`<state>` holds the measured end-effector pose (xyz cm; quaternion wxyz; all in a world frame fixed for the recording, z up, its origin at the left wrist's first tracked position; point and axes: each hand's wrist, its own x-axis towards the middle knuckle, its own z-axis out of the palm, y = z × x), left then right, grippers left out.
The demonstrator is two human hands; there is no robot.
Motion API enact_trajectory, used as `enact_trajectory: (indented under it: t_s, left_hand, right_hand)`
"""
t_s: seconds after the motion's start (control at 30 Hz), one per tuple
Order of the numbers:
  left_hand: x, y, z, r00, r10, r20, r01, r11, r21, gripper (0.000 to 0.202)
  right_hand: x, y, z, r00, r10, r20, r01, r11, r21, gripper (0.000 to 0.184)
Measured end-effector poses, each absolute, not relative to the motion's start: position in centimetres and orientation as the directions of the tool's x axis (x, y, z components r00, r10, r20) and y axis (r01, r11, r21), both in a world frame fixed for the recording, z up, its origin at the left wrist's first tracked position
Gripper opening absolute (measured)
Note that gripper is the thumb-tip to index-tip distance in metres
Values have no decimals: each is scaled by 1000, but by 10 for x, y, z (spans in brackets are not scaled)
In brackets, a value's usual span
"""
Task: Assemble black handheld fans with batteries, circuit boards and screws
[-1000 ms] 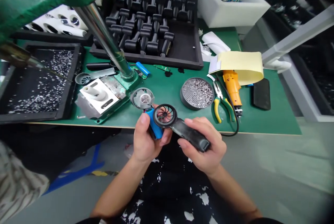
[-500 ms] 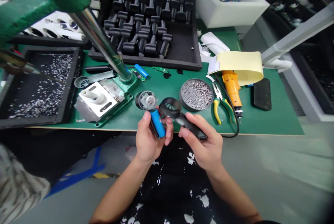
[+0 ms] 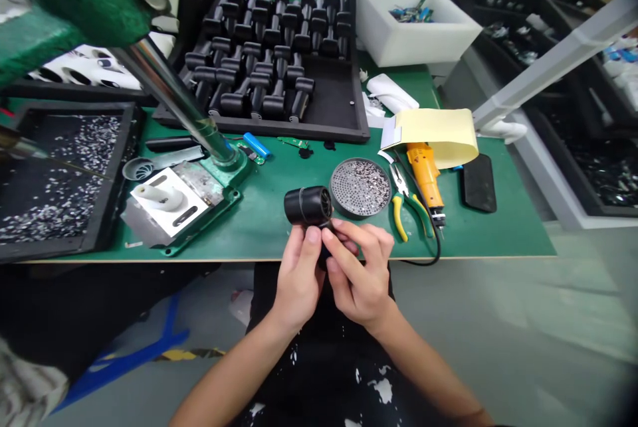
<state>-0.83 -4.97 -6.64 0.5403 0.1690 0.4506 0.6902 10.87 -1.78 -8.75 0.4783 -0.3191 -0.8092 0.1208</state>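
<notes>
Both hands meet just in front of the green table's edge [image 3: 448,256]. My left hand [image 3: 298,278] and my right hand [image 3: 359,274] are closed together round the handle of a small black hand-held fan [image 3: 310,206]. The fan's round head sticks up above my fingers, lying on its side. The handle and the blue battery are hidden inside my grip.
A green press [image 3: 184,191] with a steel column stands at the left, a white part on its base. A round dish of screws [image 3: 361,186], pliers [image 3: 406,204], an orange tool [image 3: 423,178], a black tray of fan bodies [image 3: 272,58] and a white bin [image 3: 409,12] lie beyond.
The two halves of the fan have come together over the blue battery, which no longer shows. My hands have closed in on each other, and the view has shifted slightly.
</notes>
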Motion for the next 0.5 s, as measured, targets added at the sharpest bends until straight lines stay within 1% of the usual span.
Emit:
enact_trajectory:
  t_s: [0.07,0.13,0.17,0.2,0.23,0.3,0.37,0.43,0.5]
  left_hand:
    - [-11,-50,-68,-300,925,-231,-578,16,816,40]
    - [-14,-50,-69,-144,969,-200,-558,88,825,34]
    - [-14,-51,-68,-41,981,-189,-539,138,831,32]
    - [-14,-51,-68,61,981,-184,-512,189,838,31]
    - [-13,-51,-67,146,972,-182,-477,230,848,30]
    - [-10,-52,-65,255,948,-190,-398,282,873,29]
    - [-6,-52,-64,311,926,-214,-327,316,891,29]
    - [-2,-53,-63,322,912,-254,-271,346,898,30]
    - [1,-53,-62,306,914,-268,-252,349,902,34]
  right_hand:
    - [118,-10,-84,-344,630,696,318,776,-545,42]
    - [126,3,-78,-250,689,680,188,724,-664,31]
    - [129,10,-74,-193,740,644,105,669,-736,29]
    - [132,17,-70,-158,797,583,22,593,-805,31]
    - [133,23,-66,-163,845,510,-55,508,-859,37]
    - [135,31,-60,-264,887,378,-161,346,-925,52]
    - [134,35,-56,-346,891,293,-172,247,-954,60]
    - [134,34,-56,-337,906,258,-135,224,-965,66]
    - [133,32,-58,-289,926,243,-118,217,-969,68]
